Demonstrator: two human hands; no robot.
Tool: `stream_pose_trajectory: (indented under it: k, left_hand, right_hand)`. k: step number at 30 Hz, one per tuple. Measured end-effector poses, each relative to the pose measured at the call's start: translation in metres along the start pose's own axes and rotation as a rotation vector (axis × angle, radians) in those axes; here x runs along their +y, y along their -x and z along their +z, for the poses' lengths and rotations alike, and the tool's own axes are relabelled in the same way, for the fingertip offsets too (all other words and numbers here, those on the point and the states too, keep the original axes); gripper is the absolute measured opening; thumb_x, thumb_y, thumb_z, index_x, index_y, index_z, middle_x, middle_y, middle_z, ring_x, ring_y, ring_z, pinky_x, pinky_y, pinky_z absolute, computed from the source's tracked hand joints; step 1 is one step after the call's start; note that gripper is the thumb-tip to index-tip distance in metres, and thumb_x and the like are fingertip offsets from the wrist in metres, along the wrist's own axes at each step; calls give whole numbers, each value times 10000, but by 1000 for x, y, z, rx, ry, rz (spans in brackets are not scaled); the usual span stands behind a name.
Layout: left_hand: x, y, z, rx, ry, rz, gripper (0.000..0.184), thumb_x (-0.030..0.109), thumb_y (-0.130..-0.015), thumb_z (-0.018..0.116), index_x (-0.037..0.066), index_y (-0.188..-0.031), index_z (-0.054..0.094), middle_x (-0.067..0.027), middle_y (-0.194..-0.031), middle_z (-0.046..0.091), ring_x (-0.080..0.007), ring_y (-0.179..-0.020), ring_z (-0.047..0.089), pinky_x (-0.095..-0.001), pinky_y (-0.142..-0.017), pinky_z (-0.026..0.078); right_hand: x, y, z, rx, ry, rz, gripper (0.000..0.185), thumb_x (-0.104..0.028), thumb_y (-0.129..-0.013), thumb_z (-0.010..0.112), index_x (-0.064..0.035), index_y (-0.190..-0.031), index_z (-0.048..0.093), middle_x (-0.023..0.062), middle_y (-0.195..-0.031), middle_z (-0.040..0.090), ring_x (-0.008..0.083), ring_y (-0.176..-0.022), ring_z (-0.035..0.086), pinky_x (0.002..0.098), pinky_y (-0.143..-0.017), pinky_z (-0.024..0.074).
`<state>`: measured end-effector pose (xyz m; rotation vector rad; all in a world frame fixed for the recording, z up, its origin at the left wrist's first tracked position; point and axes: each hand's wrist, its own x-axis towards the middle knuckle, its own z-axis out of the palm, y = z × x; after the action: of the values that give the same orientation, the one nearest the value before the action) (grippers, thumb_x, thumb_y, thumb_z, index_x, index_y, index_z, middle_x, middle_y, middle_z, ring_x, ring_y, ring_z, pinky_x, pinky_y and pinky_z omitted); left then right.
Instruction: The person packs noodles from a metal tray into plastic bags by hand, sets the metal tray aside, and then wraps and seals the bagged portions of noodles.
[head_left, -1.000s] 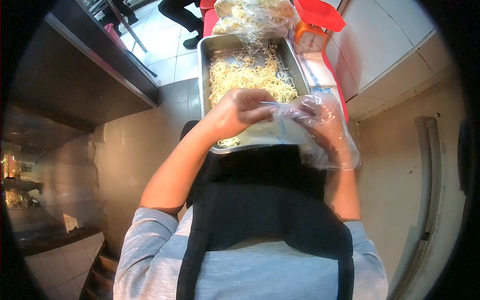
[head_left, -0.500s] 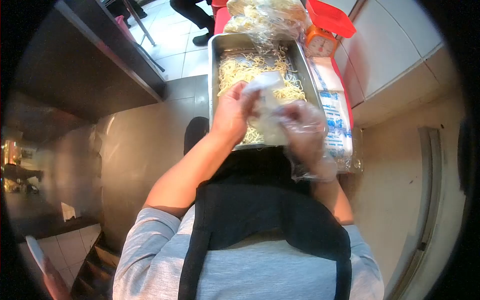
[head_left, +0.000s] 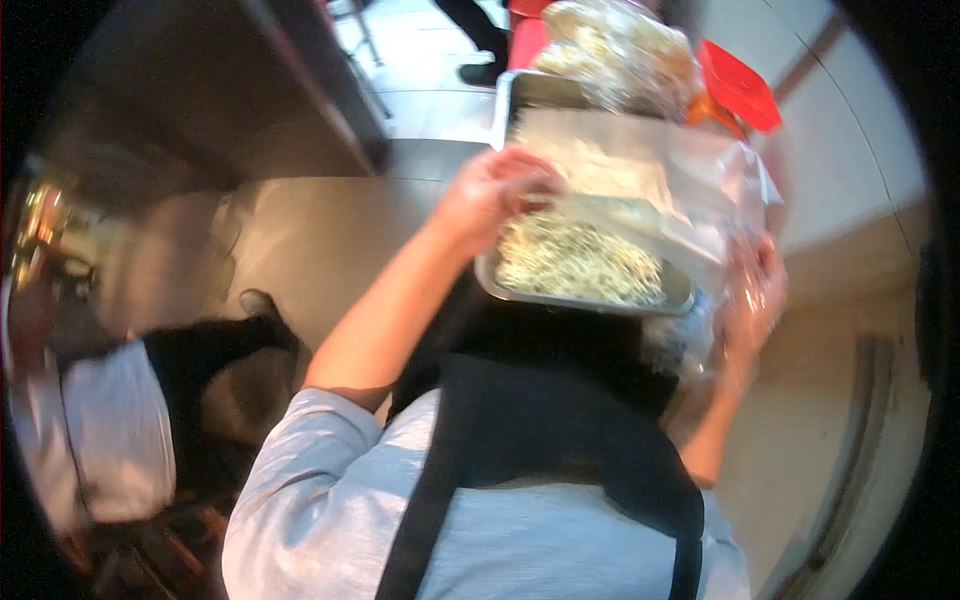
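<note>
A thin clear plastic bag (head_left: pixel 690 185) is stretched between my two hands, over a metal tray (head_left: pixel 515 290). My left hand (head_left: pixel 500 195), bare, pinches the bag's left edge above the tray's left side. On the other side, my right hand (head_left: pixel 752 295) wears a clear plastic glove and grips the right end of the bag, beyond the tray's right rim. Pale noodles (head_left: pixel 575 260) lie in the near part of the tray. More noodles show dimly through the bag, which veils the far part.
Behind the tray sits a large plastic bag of pale food (head_left: pixel 620 45). A red scale pan (head_left: pixel 740 85) stands beside it, near the tiled wall (head_left: pixel 850 100). At left is a person in a light top (head_left: pixel 120 430); another person's dark shoe (head_left: pixel 480 74) shows at the top.
My hands have moved apart, and the bunched plastic between them is now spread wide. The view has shifted, so the tray sits further right. A person has come into view at left.
</note>
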<state>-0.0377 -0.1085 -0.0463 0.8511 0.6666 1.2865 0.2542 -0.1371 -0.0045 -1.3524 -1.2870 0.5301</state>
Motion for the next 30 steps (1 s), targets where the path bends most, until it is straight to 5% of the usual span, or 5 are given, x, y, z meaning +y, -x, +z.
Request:
stream_pose_trajectory:
  k: [4,7,13,21,30]
  left_hand:
    - [-10,11,4,24,-154,-56,258,160,-825,708,-18,-998,637,-77,-809,660,-116,-703,620,-218,-619,471]
    - [-11,10,-3,88,-161,71,206,230,-892,640,45,-803,636,-9,-625,597,-68,-532,550,-211,-506,427]
    - [22,27,-4,-145,-87,124,137,128,-835,699,-1,-839,649,-58,-777,658,-94,-656,602,-217,-614,491]
    - [15,20,-7,21,-143,144,152,88,-805,705,-5,-912,651,-76,-845,669,-115,-754,620,-246,-705,497]
    - [18,7,25,233,-29,280,112,124,-815,696,39,-823,622,-45,-782,638,-108,-662,567,-233,-617,459]
  right_hand:
    - [19,-2,1,-84,-105,12,175,-194,-901,621,-39,-976,591,-32,-799,515,67,-714,458,215,-620,379]
    - [27,-4,9,-182,-49,3,159,-161,-908,601,-25,-985,572,-9,-851,523,77,-754,471,212,-663,394]
    - [12,-9,28,-70,-277,49,165,-126,-913,583,2,-1013,553,32,-932,554,121,-855,514,247,-777,434]
    - [23,-14,24,-221,-186,31,260,-149,-893,610,-5,-1101,550,28,-945,554,104,-838,494,230,-745,416]
    - [1,16,33,75,-183,-356,437,-71,-845,620,-14,-1261,499,59,-981,580,95,-841,500,222,-765,412]
